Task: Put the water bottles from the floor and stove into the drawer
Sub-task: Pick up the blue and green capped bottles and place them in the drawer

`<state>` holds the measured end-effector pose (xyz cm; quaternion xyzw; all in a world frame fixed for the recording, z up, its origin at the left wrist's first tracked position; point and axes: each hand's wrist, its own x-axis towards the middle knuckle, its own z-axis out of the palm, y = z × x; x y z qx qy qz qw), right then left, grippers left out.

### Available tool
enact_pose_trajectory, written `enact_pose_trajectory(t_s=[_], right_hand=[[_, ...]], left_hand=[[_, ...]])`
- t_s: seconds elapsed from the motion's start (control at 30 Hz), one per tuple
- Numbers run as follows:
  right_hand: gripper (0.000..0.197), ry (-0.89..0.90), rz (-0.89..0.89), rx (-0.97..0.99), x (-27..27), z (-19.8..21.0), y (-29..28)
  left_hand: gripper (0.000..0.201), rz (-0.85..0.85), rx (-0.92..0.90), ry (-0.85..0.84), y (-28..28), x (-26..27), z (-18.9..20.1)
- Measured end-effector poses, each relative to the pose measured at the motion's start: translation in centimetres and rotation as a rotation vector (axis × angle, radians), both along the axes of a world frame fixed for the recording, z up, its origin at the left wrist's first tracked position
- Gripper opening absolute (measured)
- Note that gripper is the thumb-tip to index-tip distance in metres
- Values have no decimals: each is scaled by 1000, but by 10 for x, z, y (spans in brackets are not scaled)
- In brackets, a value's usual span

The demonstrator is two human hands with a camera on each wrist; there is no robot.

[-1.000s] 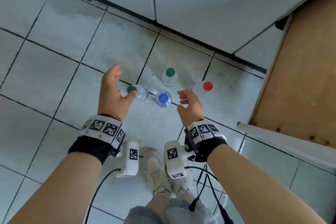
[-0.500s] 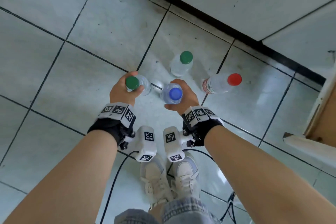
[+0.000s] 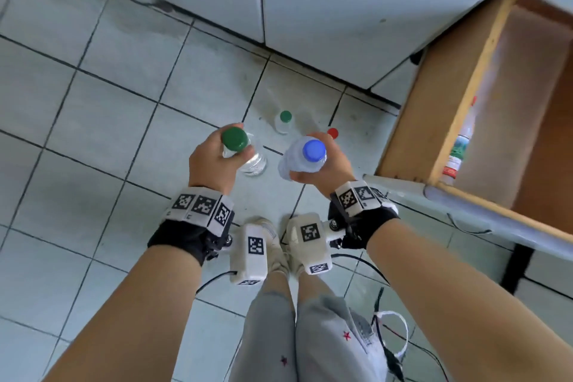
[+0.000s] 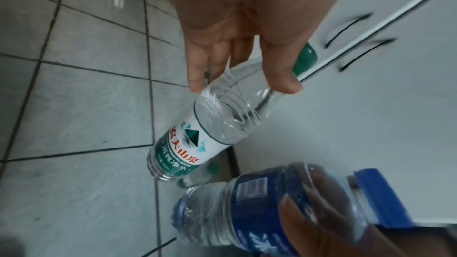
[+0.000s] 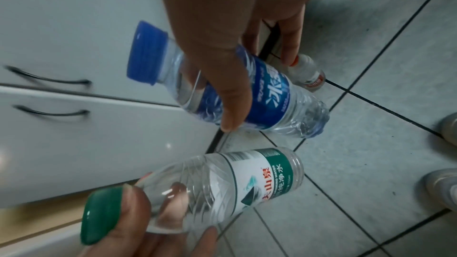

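Note:
My left hand (image 3: 217, 158) grips a clear water bottle with a green cap (image 3: 234, 138) by its neck, lifted off the tiled floor. My right hand (image 3: 333, 161) grips a blue-capped, blue-labelled bottle (image 3: 310, 152) round its upper body, also lifted. In the left wrist view the green-labelled bottle (image 4: 197, 140) hangs tilted under my fingers. Two bottles still stand on the floor: a second green-capped one (image 3: 283, 121) and a red-capped one (image 3: 332, 133), half hidden behind my right hand. The wooden drawer (image 3: 465, 96) stands open on the right, with one bottle (image 3: 460, 146) lying inside.
White cabinet doors (image 3: 325, 9) with dark handles (image 5: 52, 112) face me just beyond the bottles. The drawer's front edge (image 3: 483, 211) juts out beside my right wrist. My shoes (image 3: 273, 245) and loose cables (image 3: 387, 338) are below my hands.
Both hands closed on their bottles and lifted them off the floor. The camera rose and turned, bringing the open drawer into view on the right.

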<state>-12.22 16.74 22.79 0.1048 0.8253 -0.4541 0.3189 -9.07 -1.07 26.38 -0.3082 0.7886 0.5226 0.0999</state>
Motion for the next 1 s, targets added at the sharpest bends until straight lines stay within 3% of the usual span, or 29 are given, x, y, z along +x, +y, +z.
enact_pose_trajectory(t_s=[0.13,0.27,0.37,0.47,0.6,0.7,0.77,0.87,1.0], right_hand=[[50,78,-172,-148,-11,97,18],[53,193,-327,-291,-26,168,47],[48,305,-380,-371,-44,205,85],[43,366,-423,-367,-59,225,141],[51,387,-423,-265,-75,213,227],[67,367,-405,-84,-85,182,291],[75,334,-360,14,-89,156,327],[72,250,-329,89,-97,113,369],[64,76,-304,159,-110,51,398]], left_hand=[[40,-58,37,126,22,-28,96],[37,-147,55,257,61,-60,170],[52,-214,109,366,107,-87,204],[48,-327,97,397,166,-113,220],[53,-422,130,384,247,-135,208],[45,-475,103,277,308,-150,175],[51,-491,89,186,344,-156,148],[69,-504,113,97,388,-163,105],[52,-608,-13,-118,422,-174,49]])
